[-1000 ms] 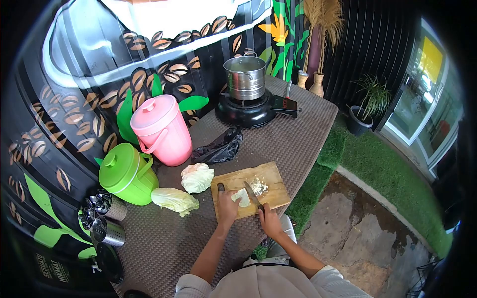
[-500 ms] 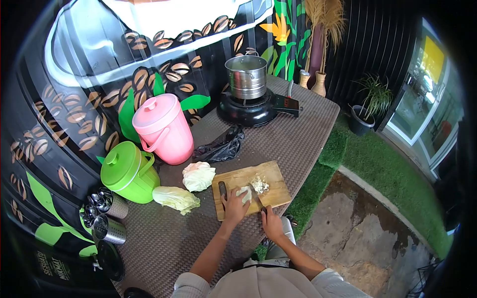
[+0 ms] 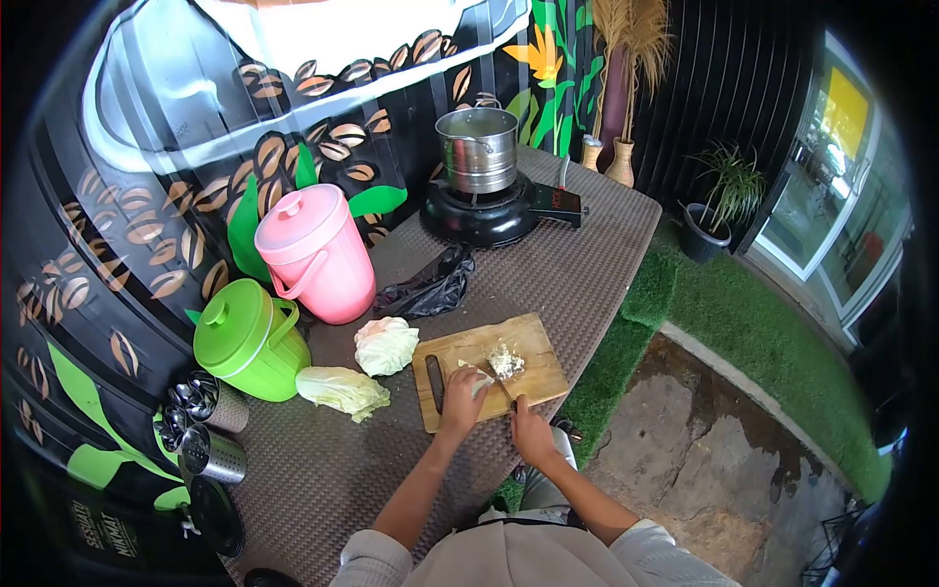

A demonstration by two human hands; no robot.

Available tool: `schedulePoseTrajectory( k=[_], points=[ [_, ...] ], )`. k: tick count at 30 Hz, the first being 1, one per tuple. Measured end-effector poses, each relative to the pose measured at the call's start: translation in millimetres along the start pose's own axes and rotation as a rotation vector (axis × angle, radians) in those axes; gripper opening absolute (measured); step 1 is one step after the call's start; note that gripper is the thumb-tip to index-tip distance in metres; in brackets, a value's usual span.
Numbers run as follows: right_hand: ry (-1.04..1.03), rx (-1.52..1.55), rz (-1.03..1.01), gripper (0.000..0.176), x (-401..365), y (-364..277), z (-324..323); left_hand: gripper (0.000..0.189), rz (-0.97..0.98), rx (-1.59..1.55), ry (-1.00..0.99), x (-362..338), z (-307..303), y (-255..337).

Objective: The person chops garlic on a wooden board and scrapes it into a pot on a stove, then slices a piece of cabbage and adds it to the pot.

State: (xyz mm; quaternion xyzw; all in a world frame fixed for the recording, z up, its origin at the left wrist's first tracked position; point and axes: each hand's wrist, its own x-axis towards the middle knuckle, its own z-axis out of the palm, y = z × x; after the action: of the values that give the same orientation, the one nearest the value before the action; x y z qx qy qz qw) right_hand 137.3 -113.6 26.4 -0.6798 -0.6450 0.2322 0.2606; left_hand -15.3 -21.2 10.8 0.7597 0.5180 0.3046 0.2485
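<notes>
A wooden cutting board (image 3: pixel 543 357) lies on the brown woven-textured table. On it, my left hand (image 3: pixel 463 399) is closed on a pale piece of cabbage (image 3: pixel 478 376), near the slot in the board. My right hand (image 3: pixel 531 433) grips a knife (image 3: pixel 505 389) by its handle at the board's near edge, the blade pointing away beside the piece. Just past the blade sits a small pile of chopped pale bits (image 3: pixel 505 362). To the left of the board are a rounded cabbage piece (image 3: pixel 385 346) and a longer leafy piece (image 3: pixel 342 391).
A steel pot (image 3: pixel 478 152) stands on a black stove (image 3: pixel 479 215) at the back. A black plastic bag (image 3: pixel 427 284), a pink bucket (image 3: pixel 318 254) and a green bucket (image 3: pixel 252 342) are left of centre. Perforated metal holders (image 3: pixel 215 454) with cutlery stand farther left.
The whole view has shifted slightly. My left hand's fingers have drawn closer together over the cabbage piece, and both hands remain at the board.
</notes>
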Motion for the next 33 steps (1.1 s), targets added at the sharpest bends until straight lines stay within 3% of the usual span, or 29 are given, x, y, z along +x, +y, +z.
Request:
schedulePoseTrajectory(
  k=[3, 5, 12, 15, 17, 24, 26, 30, 33],
  points=[
    [-0.066, -0.091, 0.021, 0.024, 9, -7, -9, 0.021, 0.023, -0.112, 0.134, -2, 5, 7],
    [-0.126, -0.157, 0.033, 0.021, 16, -10, -13, 0.021, 0.087, 0.005, 0.160, -2, 5, 7],
    [-0.120, -0.233, -0.002, 0.020, 23, -20, -9, 0.021, 0.091, -0.021, 0.115, -1, 3, 4],
    [-0.115, -0.241, 0.111, 0.019, 12, -22, 10, 0.022, 0.083, -0.016, 0.130, -1, 1, 5],
    [-0.047, -0.265, 0.071, 0.021, 10, -19, 19, 0.021, 0.089, 0.012, 0.129, -1, 1, 6],
    [-0.106, -0.225, -0.008, 0.022, 27, -16, 9, 0.022, 0.093, -0.006, 0.144, -3, 3, 4],
    [0.043, -0.180, 0.048, 0.022, 15, -17, 20, 0.022, 0.093, -0.017, 0.144, -2, 4, 1],
    [-0.135, -0.135, 0.180, 0.022, 26, -20, 17, 0.022, 0.103, 0.012, 0.136, -2, 2, 5],
    [-0.057, -0.114, 0.051, 0.021, 31, -18, 12, 0.022, 0.102, 0.024, 0.144, -1, 3, 4]
  ],
)
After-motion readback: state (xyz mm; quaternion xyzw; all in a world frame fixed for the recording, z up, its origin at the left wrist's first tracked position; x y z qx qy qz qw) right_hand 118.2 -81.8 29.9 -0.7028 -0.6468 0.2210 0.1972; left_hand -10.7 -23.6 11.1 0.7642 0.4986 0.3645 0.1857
